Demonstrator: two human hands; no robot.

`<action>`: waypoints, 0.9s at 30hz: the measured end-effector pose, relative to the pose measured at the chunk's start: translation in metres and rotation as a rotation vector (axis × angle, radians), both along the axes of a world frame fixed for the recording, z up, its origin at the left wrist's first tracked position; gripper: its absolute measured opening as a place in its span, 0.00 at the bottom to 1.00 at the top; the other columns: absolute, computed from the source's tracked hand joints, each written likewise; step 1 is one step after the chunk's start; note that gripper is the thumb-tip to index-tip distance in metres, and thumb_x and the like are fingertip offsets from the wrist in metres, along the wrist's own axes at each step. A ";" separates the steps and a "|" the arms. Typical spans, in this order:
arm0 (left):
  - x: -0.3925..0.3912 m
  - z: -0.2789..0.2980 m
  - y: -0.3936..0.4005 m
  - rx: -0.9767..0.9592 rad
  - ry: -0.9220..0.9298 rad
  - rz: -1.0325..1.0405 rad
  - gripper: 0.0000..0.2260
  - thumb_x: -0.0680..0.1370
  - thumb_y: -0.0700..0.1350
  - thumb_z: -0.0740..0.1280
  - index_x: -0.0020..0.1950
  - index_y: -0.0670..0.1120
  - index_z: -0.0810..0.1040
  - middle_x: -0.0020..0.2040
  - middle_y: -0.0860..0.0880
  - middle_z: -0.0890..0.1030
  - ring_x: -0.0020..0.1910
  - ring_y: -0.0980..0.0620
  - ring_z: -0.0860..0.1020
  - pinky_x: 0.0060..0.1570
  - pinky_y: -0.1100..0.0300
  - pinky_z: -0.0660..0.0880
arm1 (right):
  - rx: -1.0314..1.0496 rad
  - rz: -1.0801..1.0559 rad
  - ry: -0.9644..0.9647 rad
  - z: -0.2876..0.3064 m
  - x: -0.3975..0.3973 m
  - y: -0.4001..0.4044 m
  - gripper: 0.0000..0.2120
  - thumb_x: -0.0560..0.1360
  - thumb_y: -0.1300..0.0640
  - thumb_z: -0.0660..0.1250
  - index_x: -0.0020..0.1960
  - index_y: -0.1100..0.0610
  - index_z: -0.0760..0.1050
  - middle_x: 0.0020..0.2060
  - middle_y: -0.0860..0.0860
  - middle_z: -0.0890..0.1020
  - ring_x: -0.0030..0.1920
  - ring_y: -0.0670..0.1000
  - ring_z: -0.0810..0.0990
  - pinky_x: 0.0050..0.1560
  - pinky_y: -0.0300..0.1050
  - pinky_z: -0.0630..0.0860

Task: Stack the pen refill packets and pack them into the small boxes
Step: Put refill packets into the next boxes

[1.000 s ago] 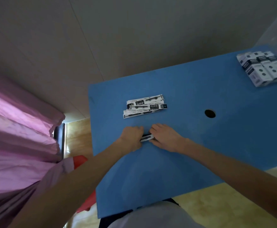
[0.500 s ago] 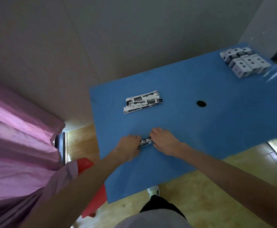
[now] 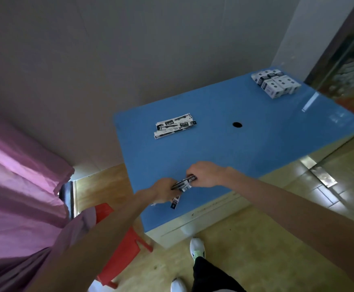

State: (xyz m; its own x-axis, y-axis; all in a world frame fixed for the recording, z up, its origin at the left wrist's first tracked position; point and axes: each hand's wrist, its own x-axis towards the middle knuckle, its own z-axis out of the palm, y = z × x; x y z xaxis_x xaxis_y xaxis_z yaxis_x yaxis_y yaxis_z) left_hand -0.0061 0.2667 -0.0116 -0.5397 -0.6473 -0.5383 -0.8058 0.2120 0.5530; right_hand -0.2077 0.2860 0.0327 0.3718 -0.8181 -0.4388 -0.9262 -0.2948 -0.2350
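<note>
Plainly, the work stood at an early stage. Both hands were busy at the near edge of the blue worktop (image 3: 256,144): the left hand (image 3: 165,191) and the right hand (image 3: 205,174) each had fingers curled round an end of a small bundle of pen refill packets (image 3: 185,183), so each grip was pinching that bundle. One packet (image 3: 175,203) seemed to hang loose below it, just under the left hand, so the stack looked not yet squared. Farther off, toward the left of the worktop, a loose pile of packets (image 3: 175,125) lay untouched, well apart from the hands. At the far right corner sat a cluster of small boxes (image 3: 276,84); whether any was already filled could not be told. By my judgement, gathering was under way, while the pile and the packing itself remained to do.
</note>
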 end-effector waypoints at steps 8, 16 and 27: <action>-0.026 0.028 0.031 0.352 0.281 0.115 0.11 0.85 0.41 0.63 0.46 0.39 0.80 0.42 0.44 0.85 0.38 0.50 0.84 0.43 0.57 0.80 | -0.106 -0.084 -0.010 0.041 -0.051 0.028 0.32 0.75 0.36 0.71 0.72 0.53 0.71 0.61 0.50 0.80 0.55 0.51 0.77 0.51 0.47 0.72; -0.138 0.049 0.056 0.545 0.474 0.280 0.14 0.84 0.46 0.65 0.59 0.34 0.78 0.44 0.42 0.83 0.43 0.46 0.82 0.48 0.54 0.80 | -0.065 -0.673 -0.663 0.034 -0.193 0.065 0.35 0.79 0.42 0.69 0.80 0.53 0.60 0.70 0.51 0.73 0.69 0.52 0.75 0.66 0.45 0.72; -0.380 0.066 0.094 0.720 0.560 0.246 0.12 0.82 0.46 0.68 0.63 0.40 0.78 0.43 0.45 0.80 0.38 0.49 0.77 0.44 0.56 0.75 | -0.110 -0.903 -1.085 0.029 -0.404 0.118 0.17 0.78 0.60 0.73 0.66 0.56 0.76 0.31 0.45 0.84 0.33 0.43 0.83 0.36 0.36 0.77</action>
State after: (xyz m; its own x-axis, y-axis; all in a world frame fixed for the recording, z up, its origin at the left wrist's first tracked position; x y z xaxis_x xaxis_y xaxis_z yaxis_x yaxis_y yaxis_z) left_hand -0.3864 0.3603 0.0546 -0.7333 -0.3904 -0.5567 -0.3602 -0.4715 0.8050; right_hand -0.6118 0.4038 0.0614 -0.1839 -0.9630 -0.1971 -0.1804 0.2302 -0.9563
